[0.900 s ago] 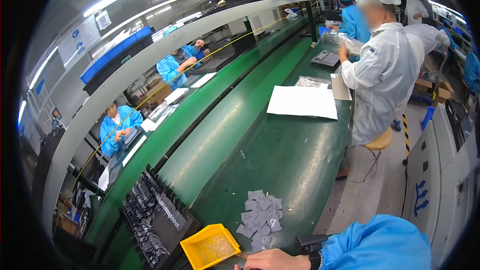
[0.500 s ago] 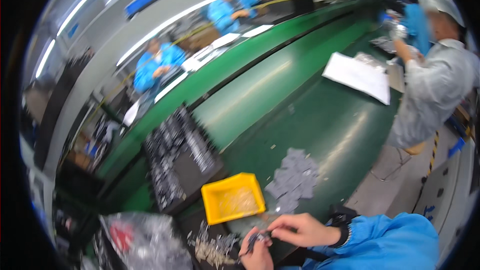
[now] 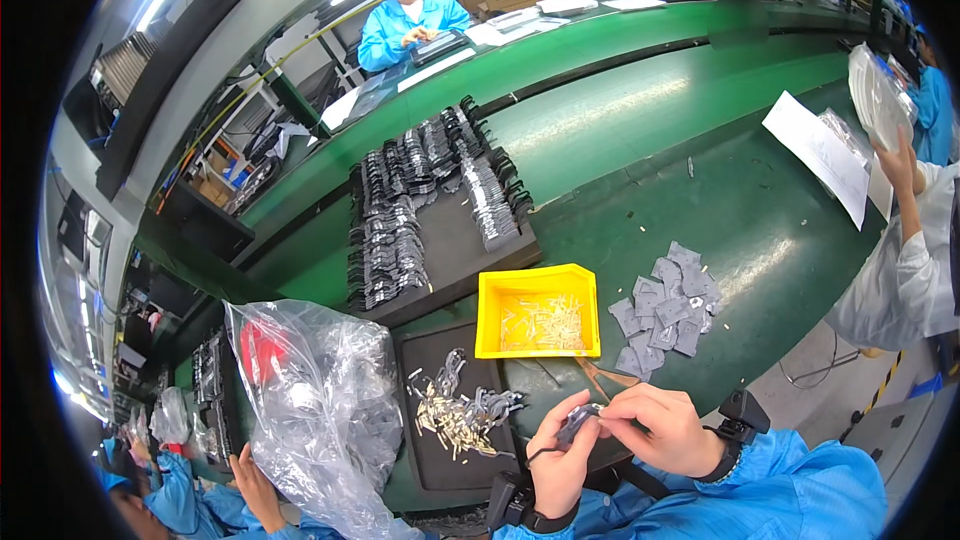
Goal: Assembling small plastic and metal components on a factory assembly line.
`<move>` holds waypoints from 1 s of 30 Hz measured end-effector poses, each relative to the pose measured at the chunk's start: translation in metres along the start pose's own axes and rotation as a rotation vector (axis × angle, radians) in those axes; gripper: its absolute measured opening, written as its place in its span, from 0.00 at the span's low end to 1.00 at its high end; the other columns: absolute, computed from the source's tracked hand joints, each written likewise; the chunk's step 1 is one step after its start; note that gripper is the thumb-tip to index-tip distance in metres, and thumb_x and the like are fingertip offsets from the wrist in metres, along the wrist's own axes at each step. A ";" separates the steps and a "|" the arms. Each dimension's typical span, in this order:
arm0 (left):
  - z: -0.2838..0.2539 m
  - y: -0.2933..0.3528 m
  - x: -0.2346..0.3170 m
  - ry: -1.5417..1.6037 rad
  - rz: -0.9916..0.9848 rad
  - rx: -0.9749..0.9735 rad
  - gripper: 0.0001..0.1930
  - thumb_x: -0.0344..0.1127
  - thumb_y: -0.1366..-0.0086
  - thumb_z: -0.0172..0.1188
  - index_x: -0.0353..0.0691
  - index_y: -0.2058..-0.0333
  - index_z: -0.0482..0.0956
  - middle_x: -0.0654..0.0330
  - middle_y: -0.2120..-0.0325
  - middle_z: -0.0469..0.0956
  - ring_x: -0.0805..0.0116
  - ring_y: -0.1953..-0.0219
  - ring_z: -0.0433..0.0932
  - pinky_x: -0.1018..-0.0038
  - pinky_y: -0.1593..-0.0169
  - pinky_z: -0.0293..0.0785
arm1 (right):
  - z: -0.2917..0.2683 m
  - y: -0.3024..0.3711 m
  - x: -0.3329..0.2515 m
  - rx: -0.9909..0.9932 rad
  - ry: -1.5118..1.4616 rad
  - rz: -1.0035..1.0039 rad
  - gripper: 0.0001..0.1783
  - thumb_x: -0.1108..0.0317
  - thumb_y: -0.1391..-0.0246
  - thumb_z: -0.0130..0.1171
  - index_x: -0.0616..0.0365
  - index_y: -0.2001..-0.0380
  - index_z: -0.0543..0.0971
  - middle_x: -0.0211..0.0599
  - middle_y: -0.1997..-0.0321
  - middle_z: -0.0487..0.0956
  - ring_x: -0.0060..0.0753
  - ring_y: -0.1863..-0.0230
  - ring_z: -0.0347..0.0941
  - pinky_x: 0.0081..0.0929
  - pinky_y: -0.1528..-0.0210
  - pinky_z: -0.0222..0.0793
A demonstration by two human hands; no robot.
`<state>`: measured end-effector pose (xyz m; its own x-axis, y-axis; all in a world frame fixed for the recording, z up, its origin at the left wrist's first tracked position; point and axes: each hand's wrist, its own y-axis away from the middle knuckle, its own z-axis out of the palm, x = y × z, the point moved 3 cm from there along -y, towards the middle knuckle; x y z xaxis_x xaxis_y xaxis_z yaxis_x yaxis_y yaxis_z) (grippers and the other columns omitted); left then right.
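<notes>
Got the small dark part [image 3: 578,427] pinched between both hands at the near edge of the worktop [image 3: 640,140], left hand [image 3: 560,460] under it, right hand [image 3: 655,430] at its right end, yellow bin [image 3: 538,285] just beyond.

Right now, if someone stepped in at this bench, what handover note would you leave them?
Left hand grips a small dark clip part from below.
Right hand pinches the same part from the right, fingertips on it.
Yellow bin of pale pins sits just beyond the hands.
Dark tray to their left holds loose pins and clips.
Grey pouches lie right of the bin; racks of black clips stand behind.
Done: cannot tell how many are finished.
Left: part in hand, loose pieces on tray.
</notes>
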<state>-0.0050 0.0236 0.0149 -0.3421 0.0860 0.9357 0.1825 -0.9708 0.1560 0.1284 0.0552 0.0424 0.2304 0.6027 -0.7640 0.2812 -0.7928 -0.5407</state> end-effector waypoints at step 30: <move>-0.006 -0.001 -0.025 0.628 -0.145 -0.116 0.13 0.23 0.38 0.52 0.31 0.54 0.70 0.57 0.63 0.76 0.69 0.61 0.75 0.74 0.54 0.72 | 0.008 -0.002 -0.012 0.104 0.195 -0.078 0.11 0.78 0.63 0.65 0.63 0.71 0.78 0.36 0.77 0.76 0.31 0.80 0.74 0.22 0.80 0.69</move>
<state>-0.0018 0.0212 -0.0104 -0.8352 0.1046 0.5398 0.0055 -0.9801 0.1984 0.1178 0.0486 0.0494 0.3900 0.6609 -0.6412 0.2100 -0.7418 -0.6369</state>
